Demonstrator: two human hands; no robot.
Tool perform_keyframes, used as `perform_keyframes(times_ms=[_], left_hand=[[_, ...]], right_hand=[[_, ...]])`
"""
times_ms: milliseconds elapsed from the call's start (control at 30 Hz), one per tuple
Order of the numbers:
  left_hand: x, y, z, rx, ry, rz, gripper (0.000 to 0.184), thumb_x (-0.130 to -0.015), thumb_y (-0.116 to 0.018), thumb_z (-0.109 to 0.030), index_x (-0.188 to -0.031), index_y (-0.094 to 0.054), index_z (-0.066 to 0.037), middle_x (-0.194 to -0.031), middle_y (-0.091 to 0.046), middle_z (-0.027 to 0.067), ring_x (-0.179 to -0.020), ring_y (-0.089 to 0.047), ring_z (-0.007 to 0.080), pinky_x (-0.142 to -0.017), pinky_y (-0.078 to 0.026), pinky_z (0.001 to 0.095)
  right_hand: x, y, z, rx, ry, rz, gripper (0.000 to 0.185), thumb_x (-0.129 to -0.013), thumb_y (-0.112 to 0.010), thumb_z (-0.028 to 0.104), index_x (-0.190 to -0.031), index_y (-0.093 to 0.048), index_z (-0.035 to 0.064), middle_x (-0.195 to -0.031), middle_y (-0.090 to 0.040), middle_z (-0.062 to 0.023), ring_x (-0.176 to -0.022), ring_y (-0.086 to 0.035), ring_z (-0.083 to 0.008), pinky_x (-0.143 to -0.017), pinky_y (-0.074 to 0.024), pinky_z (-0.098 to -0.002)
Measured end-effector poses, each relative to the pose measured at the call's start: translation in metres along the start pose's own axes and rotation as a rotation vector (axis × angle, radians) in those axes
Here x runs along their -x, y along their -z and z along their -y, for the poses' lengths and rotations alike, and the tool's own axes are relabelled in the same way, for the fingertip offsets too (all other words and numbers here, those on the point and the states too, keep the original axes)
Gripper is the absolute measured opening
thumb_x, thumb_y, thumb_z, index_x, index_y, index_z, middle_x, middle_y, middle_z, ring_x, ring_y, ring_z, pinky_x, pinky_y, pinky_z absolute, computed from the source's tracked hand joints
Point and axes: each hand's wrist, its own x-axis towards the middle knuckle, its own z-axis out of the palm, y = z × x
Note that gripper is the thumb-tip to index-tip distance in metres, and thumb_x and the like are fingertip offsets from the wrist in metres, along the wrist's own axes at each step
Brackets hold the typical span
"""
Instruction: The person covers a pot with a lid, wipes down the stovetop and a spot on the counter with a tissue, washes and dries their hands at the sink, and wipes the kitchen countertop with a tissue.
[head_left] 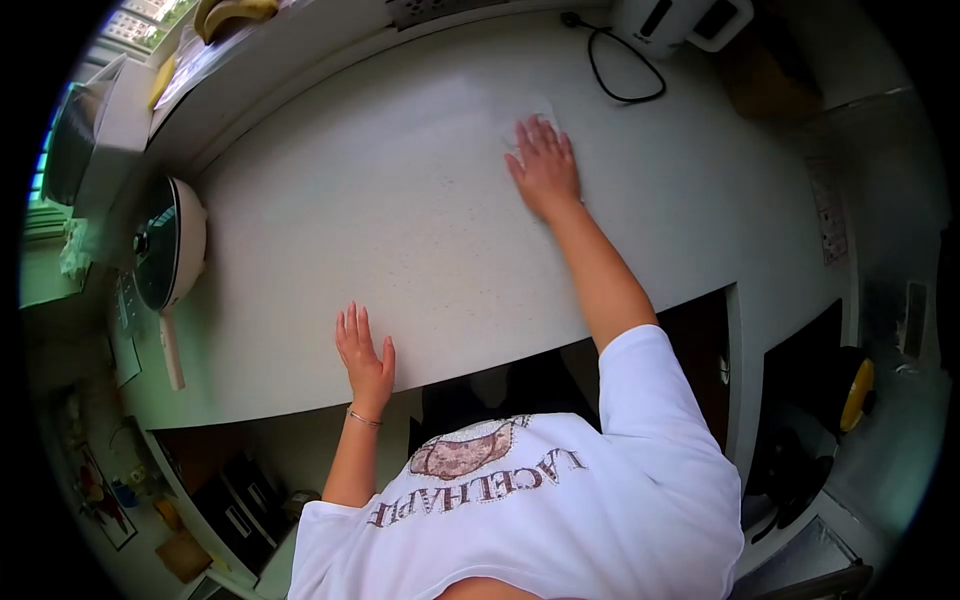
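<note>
My right hand [545, 170] is stretched out across the far part of the white countertop [300, 200], palm down with fingers spread. Under and around its fingertips shows a thin whitish sheet, perhaps a wipe or tissue [545, 110]; most of it is hidden by the hand. Close to the counter's front edge, my left hand [364, 352] rests with straight fingers and the thumb apart, holding nothing. A thin bracelet [364, 417] is around that wrist. Small dark specks [445, 240] are scattered on the surface between both hands.
A lidded frying pan [190, 240] stands at the left, its handle pointing toward the front edge. At the back right are a white kettle [660, 25], its black cord [625, 99] and a brown box [765, 75]. Bananas [235, 14] lie on the ledge behind.
</note>
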Motion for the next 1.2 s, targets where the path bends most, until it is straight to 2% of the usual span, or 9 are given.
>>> perform_keyframes(times_ms=[200,367,533,600,700,800,933,1033,1200], left_hand=[[-0.049,-0.05,-0.088,0.076,-0.233,0.099,0.062,-0.082,-0.055,-0.008,-0.139,-0.031,-0.006,-0.143,-0.034,0.0152,-0.132,-0.026,0.0383,-0.108,-0.019,0.0514],[-0.06,-0.057,-0.118,0.101,-0.235,0.171,0.058,-0.082,-0.054,-0.007,-0.137,-0.034,-0.004,-0.142,-0.035,0.0159,-0.132,-0.027,0.0385,-0.107,-0.02,0.0511],[-0.062,-0.058,-0.136,0.103,-0.307,0.219,0.056,-0.083,-0.053,-0.006,-0.136,-0.034,-0.001,-0.141,-0.035,0.0166,-0.132,-0.027,0.0382,-0.107,-0.022,0.0493],[-0.068,-0.057,-0.14,0.087,-0.259,0.188,0.056,-0.084,-0.052,-0.006,-0.136,-0.034,-0.001,-0.141,-0.035,0.0168,-0.132,-0.026,0.0376,-0.107,-0.022,0.0478],[-0.082,-0.056,-0.157,0.057,-0.278,0.163,0.055,-0.085,-0.051,-0.005,-0.137,-0.033,0.0,-0.141,-0.035,0.017,-0.133,-0.027,0.0369,-0.107,-0.023,0.0467],[-0.094,-0.073,-0.18,0.014,-0.32,0.202,0.052,-0.086,-0.05,-0.007,-0.136,-0.036,-0.002,-0.142,-0.035,0.0159,-0.132,-0.027,0.0364,-0.107,-0.022,0.0472],[-0.107,-0.099,-0.221,-0.107,-0.38,0.435,0.046,-0.087,-0.05,-0.01,-0.133,-0.044,-0.009,-0.142,-0.037,0.0123,-0.131,-0.031,0.0358,-0.107,-0.02,0.0527],[-0.115,-0.119,-0.24,-0.162,-0.465,0.456,0.043,-0.088,-0.049,-0.012,-0.131,-0.047,-0.012,-0.142,-0.037,0.0101,-0.13,-0.033,0.0346,-0.106,-0.02,0.0554],[-0.118,-0.139,-0.263,-0.185,-0.464,0.508,0.046,-0.089,-0.049,-0.018,-0.134,-0.043,-0.008,-0.144,-0.033,0.016,-0.131,-0.027,0.0423,-0.105,-0.02,0.0565]], right_hand=[[0.134,0.072,-0.267,0.212,-0.603,0.023,0.059,-0.096,-0.026,0.049,-0.145,-0.023,0.0151,-0.151,-0.018,-0.0088,-0.14,-0.014,-0.0249,-0.113,-0.0112,-0.0413],[0.208,0.079,-0.292,0.29,-0.94,0.022,0.062,-0.096,-0.03,0.045,-0.144,-0.022,0.0064,-0.151,-0.017,-0.0123,-0.14,-0.012,-0.0267,-0.113,-0.0105,-0.0412],[0.158,0.063,-0.084,-0.106,-0.176,0.062,0.067,-0.086,-0.047,0.045,-0.134,-0.037,-0.0009,-0.14,-0.038,-0.0162,-0.135,-0.025,-0.0283,-0.112,-0.0132,-0.0395],[0.144,0.037,-0.006,-0.232,0.191,0.148,0.07,-0.09,-0.038,0.051,-0.138,-0.032,0.0008,-0.147,-0.026,-0.0144,-0.138,-0.018,-0.0269,-0.114,-0.0075,-0.0384],[0.116,0.017,0.0,-0.271,0.344,0.081,0.072,-0.09,-0.032,0.057,-0.142,-0.029,0.0064,-0.152,-0.017,-0.0104,-0.14,-0.013,-0.0236,-0.114,-0.0048,-0.0395],[0.084,0.03,-0.064,-0.186,0.274,0.176,0.073,-0.09,-0.029,0.06,-0.142,-0.029,0.0101,-0.152,-0.018,-0.0082,-0.14,-0.013,-0.0229,-0.113,-0.0048,-0.04],[0.076,0.062,-0.252,0.026,-0.183,0.019,0.07,-0.09,-0.025,0.061,-0.142,-0.031,0.0156,-0.151,-0.022,-0.0068,-0.139,-0.018,-0.0234,-0.113,-0.0069,-0.0405],[0.143,0.103,-0.38,0.14,-0.548,-0.146,0.061,-0.092,-0.036,0.052,-0.136,-0.038,0.0096,-0.145,-0.031,-0.012,-0.136,-0.023,-0.0262,-0.111,-0.0144,-0.0445],[0.267,0.118,-0.506,0.243,-0.882,-0.159,0.062,-0.094,-0.034,0.049,-0.14,-0.032,0.0075,-0.147,-0.026,-0.0142,-0.137,-0.021,-0.0292,-0.112,-0.0155,-0.0427]])
